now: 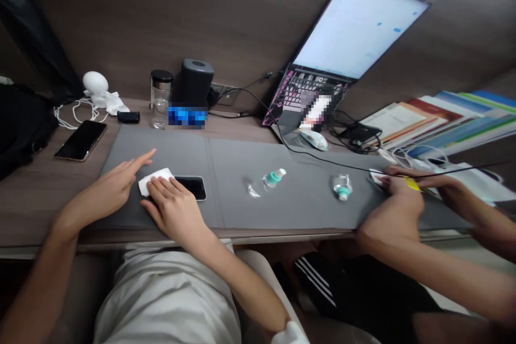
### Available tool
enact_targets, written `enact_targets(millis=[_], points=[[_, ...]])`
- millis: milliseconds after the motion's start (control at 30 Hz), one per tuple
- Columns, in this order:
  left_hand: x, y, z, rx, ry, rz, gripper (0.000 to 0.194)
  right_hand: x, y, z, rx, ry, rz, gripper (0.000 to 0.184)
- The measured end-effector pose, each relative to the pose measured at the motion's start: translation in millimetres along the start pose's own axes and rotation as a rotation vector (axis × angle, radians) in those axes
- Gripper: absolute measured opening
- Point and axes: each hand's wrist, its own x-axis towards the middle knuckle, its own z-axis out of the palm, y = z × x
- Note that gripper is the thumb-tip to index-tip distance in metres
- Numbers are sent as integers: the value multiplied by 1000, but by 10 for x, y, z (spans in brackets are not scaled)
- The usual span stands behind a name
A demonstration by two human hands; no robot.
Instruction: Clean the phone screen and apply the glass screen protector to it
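Observation:
My right hand (175, 204) presses a folded white tissue (155, 180) with its fingers onto the left part of a smartphone (195, 188). The phone lies on the grey desk mat (250, 156), its dark screen facing up and its left end hidden under the tissue and hand. Just left of the tissue, my left hand (116, 185) is open, fingers stretched out, holding nothing. To the right of the phone, a clear spray bottle (268, 181) with a teal collar and white nozzle lies on the mat.
A co-worker's hands (399, 188) are at the right, near a white piece and a second clear bottle (342, 187). Behind stand a laptop (358, 27), a mouse (314, 140), books (435, 123), a glass bottle (160, 105) and a black device (196, 83). Another phone (81, 141) lies left.

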Motion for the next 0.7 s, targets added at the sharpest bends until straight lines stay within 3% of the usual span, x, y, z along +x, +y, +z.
enact_targets(millis=[167,300,400,567,700], points=[[20,-104,65,20,-5,-3,62,-314,129,-147,21,35,-71,40],[65,-143,107,22,-89,21,65,-481,403,-300,73,108,69,30],[86,-82,95,76,-119,71,64,-516,544,-348,87,142,140,29],[71,90,46,96,-131,65,55,-590,615,-329,67,209,64,23],[37,194,56,168,-136,74,50,-690,686,-370,-24,249,101,18]])
